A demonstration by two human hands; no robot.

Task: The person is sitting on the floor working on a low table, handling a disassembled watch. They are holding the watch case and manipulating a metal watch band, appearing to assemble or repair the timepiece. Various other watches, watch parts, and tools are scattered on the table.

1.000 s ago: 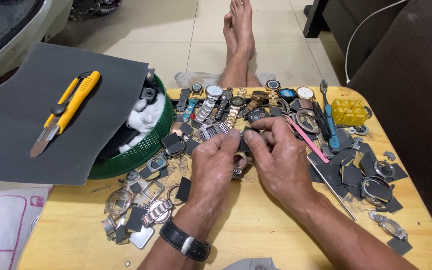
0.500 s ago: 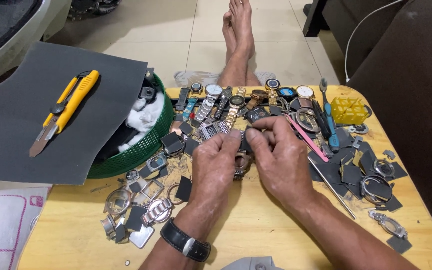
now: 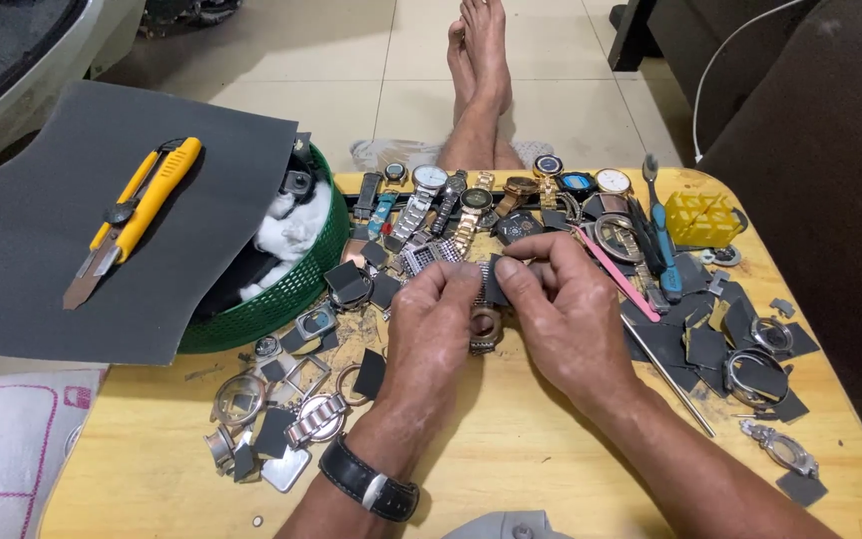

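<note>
You've got a small dark square scrap (image 3: 492, 281), prob. abrasive sheet, pinched between thumb and fingertips of both hands, held just above the wooden table (image 3: 511, 449) near its middle; a round gold-tone watch case (image 3: 485, 327) hangs right under it, mostly hidden by your fingers, so I can't tell if the scrap is touching it. Left hand (image 3: 436, 324) is curled w/ fingertips pressed together on the scrap's left edge; right hand (image 3: 563, 309) pinches the right edge, other fingers folded in, which looks like a grip for fine control close to your eyes. Left wrist carries a black-strapped watch (image 3: 369, 484). Beyond the hands, a row of wristwatches (image 3: 471, 195) lies side by side along the far edge, faces up, easy to scan. More dark cut squares (image 3: 725, 334) and bare cases lie scattered to the right, near a pink tool (image 3: 616, 274) and a yellow plastic box (image 3: 700, 218). To the left, a green basket (image 3: 296, 289) sits under a big grey sheet (image 3: 102, 250), w/ a yellow utility knife (image 3: 132, 215) resting on top, well apart from your hands.
</note>
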